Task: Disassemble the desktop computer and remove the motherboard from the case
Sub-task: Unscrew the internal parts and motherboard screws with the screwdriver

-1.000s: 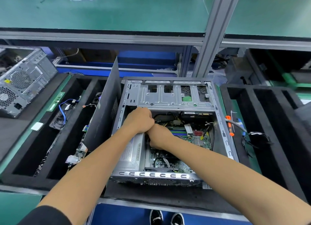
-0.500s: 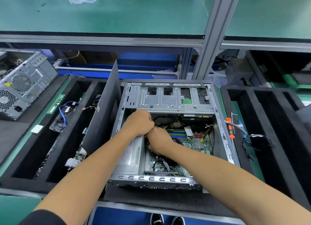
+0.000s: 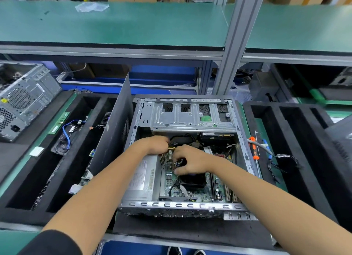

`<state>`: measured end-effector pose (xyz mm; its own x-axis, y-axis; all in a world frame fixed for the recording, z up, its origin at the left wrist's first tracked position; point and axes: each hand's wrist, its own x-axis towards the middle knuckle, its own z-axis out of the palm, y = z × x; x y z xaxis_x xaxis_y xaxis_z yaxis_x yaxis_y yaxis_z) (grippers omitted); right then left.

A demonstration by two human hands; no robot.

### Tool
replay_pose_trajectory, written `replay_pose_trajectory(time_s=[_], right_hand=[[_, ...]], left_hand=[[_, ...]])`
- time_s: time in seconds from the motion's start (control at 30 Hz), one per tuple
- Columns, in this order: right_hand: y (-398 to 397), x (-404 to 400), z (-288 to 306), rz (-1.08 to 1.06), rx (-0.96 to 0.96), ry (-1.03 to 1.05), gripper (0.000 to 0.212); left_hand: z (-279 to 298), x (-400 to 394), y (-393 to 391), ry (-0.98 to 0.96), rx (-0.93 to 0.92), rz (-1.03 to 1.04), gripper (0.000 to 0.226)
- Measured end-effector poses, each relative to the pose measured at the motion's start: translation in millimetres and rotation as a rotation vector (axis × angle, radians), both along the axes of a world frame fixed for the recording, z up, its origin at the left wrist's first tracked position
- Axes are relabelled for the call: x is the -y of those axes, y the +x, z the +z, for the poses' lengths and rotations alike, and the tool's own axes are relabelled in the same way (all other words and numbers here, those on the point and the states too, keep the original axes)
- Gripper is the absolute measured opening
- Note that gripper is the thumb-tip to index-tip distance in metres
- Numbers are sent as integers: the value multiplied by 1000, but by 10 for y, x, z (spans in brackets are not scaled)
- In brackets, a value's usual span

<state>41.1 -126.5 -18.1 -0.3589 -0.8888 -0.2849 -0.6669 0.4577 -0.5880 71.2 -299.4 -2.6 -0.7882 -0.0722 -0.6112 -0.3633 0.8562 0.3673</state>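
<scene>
Case: one open desktop case (image 3: 190, 205) lying on its side on a black mat on the counter (image 3: 11, 239); all places below are given from this case.
Side panel: one grey panel (image 3: 114, 132) standing on edge against the case's left wall.
Motherboard: one green board (image 3: 192, 194), seated in the case floor, right of the power supply.
Power supply: one silver box (image 3: 142, 180) with a label, in the case's left half, partly under the left forearm.
Drive cage: one metal bracket (image 3: 190, 117) across the far end of the case.
Fan: one black cooler (image 3: 192, 179) on the board, directly under the right hand.
Cables: one yellow-and-black bundle (image 3: 171, 149) between the two hands.
Left hand: one (image 3: 155, 144), inside the case at the far end of the power supply, fingers curled at the cable bundle; blurred, so cannot tell whether it actually grips the wires.
Right hand: one (image 3: 190, 162), over the board's middle, fingers bent downward, fingertips (image 3: 176, 171) at a small connector; grip hidden, cannot tell.
Foam trays: two black slotted trays, one left of the case (image 3: 22, 180) holding loose parts and a blue cable (image 3: 66, 134), one to the right (image 3: 308, 159).
Screwdriver: one orange-handled tool (image 3: 254, 148) just right of the case.
Second case: one grey tower (image 3: 22, 102) far left.
Shelf: one green shelf (image 3: 133, 26) above and beyond.
</scene>
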Motion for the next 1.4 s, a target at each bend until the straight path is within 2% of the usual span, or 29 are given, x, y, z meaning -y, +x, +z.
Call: replay_pose_trajectory(time_s=[0.07,0.13,0.17,0.23,0.3,0.33,0.4,0.47,0.6,0.73,0.8,0.9,1.03,1.17,1.3,1.4], right_hand=[[-27,-59,51,-66,183,-59,34],[-32,-58,38,-203,236,-134,46],[-33,-41,3,-286,185,-168,47],[-47,16,-83,-390,-28,-201,34],[-70,89,-145,-394,-156,-133,18],[-86,129,-161,-370,-187,-50,21],[-136,212,-198,-302,-232,105,31],[-185,309,-205,-271,-245,160,28],[-288,505,-206,-288,-177,218,21],[-322,631,-205,-262,-126,312,23],[-339,665,-224,-289,-84,333,22],[-334,730,-255,-345,-57,363,33],[-298,821,-257,-404,-25,406,32],[-280,803,-333,-483,23,349,27],[-255,775,-373,-557,60,269,19],[-271,774,-355,-560,89,262,32]], left_hand=[[-9,15,7,77,73,-3,44],[-3,40,29,196,121,80,36],[0,50,37,234,137,112,32],[-11,73,26,269,184,135,24],[3,82,26,283,254,148,19],[13,88,19,277,285,154,19],[22,93,10,255,323,160,17],[26,108,7,218,327,157,14],[7,148,16,216,368,130,29],[-34,128,1,239,342,119,28],[-68,119,-8,235,317,130,26],[-121,128,-39,227,293,114,25],[-170,134,-71,191,244,67,17],[-166,141,-76,98,167,-7,2],[-136,133,-81,117,236,-53,11],[-130,100,-88,107,231,-98,14]])
